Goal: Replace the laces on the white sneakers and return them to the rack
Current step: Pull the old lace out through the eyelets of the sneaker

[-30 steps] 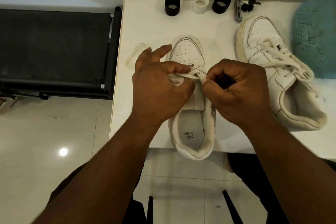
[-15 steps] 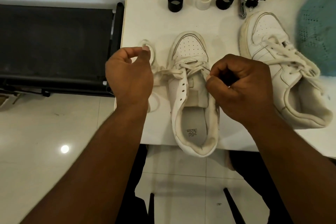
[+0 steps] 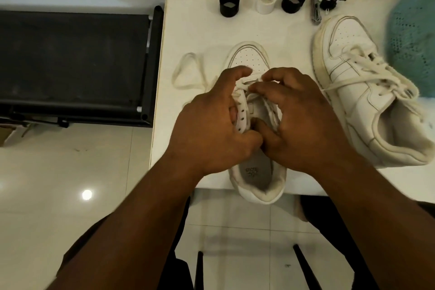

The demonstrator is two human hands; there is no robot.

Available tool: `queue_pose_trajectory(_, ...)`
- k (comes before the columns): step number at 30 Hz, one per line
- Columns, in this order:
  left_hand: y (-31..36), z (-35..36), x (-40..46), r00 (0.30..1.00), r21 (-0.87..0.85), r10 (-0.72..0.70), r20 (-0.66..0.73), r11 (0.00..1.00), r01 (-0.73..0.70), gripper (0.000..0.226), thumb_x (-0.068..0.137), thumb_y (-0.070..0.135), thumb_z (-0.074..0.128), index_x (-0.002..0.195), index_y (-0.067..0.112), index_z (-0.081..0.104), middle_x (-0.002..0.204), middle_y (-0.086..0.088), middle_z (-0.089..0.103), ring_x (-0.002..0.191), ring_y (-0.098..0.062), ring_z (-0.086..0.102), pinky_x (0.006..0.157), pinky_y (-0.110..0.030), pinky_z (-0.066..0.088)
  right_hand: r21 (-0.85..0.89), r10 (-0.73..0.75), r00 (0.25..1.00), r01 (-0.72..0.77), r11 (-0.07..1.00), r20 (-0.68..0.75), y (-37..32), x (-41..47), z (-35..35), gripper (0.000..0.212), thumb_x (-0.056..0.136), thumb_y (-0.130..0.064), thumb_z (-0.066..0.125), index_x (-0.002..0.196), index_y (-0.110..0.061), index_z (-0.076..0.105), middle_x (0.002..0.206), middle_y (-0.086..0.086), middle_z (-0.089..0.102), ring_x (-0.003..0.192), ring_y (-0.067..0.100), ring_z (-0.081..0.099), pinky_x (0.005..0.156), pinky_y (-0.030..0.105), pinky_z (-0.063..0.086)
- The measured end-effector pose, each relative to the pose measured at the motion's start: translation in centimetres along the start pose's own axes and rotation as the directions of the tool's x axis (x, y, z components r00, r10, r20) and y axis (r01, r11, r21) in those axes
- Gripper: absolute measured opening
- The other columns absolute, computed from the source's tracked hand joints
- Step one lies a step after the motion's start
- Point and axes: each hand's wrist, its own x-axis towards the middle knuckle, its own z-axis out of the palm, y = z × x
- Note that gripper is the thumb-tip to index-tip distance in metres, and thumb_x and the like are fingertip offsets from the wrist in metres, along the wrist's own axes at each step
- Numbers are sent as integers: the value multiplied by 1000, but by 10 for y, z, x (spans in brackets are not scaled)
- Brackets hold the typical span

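Sneaker [image 3: 249,59]: midsection hidden under both hands
Fingers: left hand [image 3: 211,129], right hand [image 3: 303,125] curled, pinching lace [image 3: 244,83]
Heel: overhangs worktop [image 3: 188,19] edge

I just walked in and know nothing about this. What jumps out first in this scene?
Two bare hands, the left hand and the right hand, meet over a white leather sneaker at the near edge of the white table, fingers curled on its cream lace. A second, laced white sneaker lies tilted on its side to the right. Three short black and white tubes line the far edge.
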Motion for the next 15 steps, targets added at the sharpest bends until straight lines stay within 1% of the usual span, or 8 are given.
queue_pose_trajectory(3, 0, 5, -3, 988, 126, -35, -152, 990, 55, 86, 66, 52, 65, 146, 40, 39, 65, 13, 55, 64, -9, 59, 68, -30, 53, 14, -11, 999, 12, 1000, -38, -1, 1, 0, 45, 77, -34, 67, 120, -18, 68, 130, 3, 58, 113, 25, 57, 94, 35, 47)
queue_pose_trajectory(6, -1, 9, -3, 958, 149, -7, -286, 987, 52, 75, 78, 53, 61, 148, 35, 40, 64, 13, 58, 60, -7, 61, 64, -28, 53, 118, -6, 997, 14, 993, -72, -1, 3, -3, 29, 81, -32, 67, 107, -18, 70, 122, 0, 62, 106, 19, 61, 83, 44, 56)
queue_pose_trajectory(8, -2, 9, -2, 971, 93, 47, -234, 995, -26, 72, 84, 44, 62, 151, 31, 39, 62, 11, 57, 56, -10, 59, 59, -28, 51, 179, 31, 996, -15, 984, -83, 1, 4, -4, 18, 84, -33, 68, 98, -21, 70, 117, -4, 63, 103, 12, 61, 79, 41, 57)
queue_pose_trajectory(10, -5, 6, 0, 983, -47, 102, -156, 993, -110, 76, 83, 26, 64, 153, 27, 37, 58, 6, 55, 53, -15, 57, 56, -30, 50, 277, 95, 993, -71, 958, -72, 2, 5, -4, 8, 86, -30, 69, 89, -23, 69, 111, -8, 65, 101, 7, 62, 80, 38, 56)
queue_pose_trajectory(11, -8, 4, 1, 983, -97, 118, -140, 986, -132, 80, 80, 19, 63, 154, 26, 36, 56, 5, 54, 52, -17, 55, 56, -32, 50, 376, 158, 986, -129, 917, -46, 3, 6, -5, 5, 86, -29, 68, 85, -24, 68, 109, -10, 67, 101, 7, 63, 82, 38, 56)
queue_pose_trajectory(13, -11, 4, 3, 980, -140, 142, -136, 977, -161, 83, 77, 10, 60, 155, 24, 34, 55, 3, 50, 52, -20, 52, 57, -33, 49, 631, 329, 943, -287, 721, 53, 4, 10, -10, 12, 88, -24, 66, 76, -26, 68, 105, -8, 73, 98, 10, 68, 89, 45, 57)
queue_pose_trajectory(14, -11, 4, 3, 979, -168, 147, -138, 971, -170, 84, 77, 8, 59, 155, 23, 33, 54, 3, 49, 51, -20, 51, 59, -32, 50, 707, 400, 912, -345, 617, 96, 5, 11, -13, 16, 89, -20, 66, 74, -25, 69, 103, -6, 75, 97, 13, 70, 93, 48, 56)
queue_pose_trajectory(15, -12, 5, 4, 979, -205, 148, -143, 963, -175, 85, 76, 5, 58, 156, 21, 33, 54, 2, 48, 51, -20, 50, 64, -31, 51, 728, 448, 886, -382, 569, 115, 5, 12, -16, 18, 90, -17, 66, 75, -25, 71, 100, -4, 76, 95, 16, 71, 95, 50, 56)
